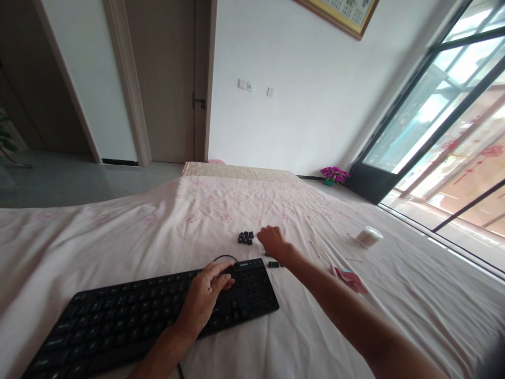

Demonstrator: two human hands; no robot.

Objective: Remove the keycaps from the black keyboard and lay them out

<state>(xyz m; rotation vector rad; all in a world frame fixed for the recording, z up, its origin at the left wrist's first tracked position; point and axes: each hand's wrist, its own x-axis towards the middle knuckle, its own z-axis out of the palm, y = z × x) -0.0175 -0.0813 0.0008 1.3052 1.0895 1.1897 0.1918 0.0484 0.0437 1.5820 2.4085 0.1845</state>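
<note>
A black keyboard (150,305) lies at a slant on the pale pink sheet, with its number pad at the right end. My left hand (207,287) rests over it just left of the number pad, thumb and fingers stretched out and apart. Beyond the keyboard sits a small cluster of loose black keycaps (245,238). Just right of that cluster is my right hand (272,241), its fingers curled closed and pointing down to the sheet. Whatever it may hold is hidden. More black keycaps (273,264) lie by the keyboard's top right corner, partly behind my right forearm.
To the right are a round, clear-walled container (370,237), a folded red cloth-like piece (351,279) and several thin sticks (315,249), possibly cotton swabs. The wrinkled sheet (130,242) covers the whole surface. A black cable (225,257) curves behind the keyboard.
</note>
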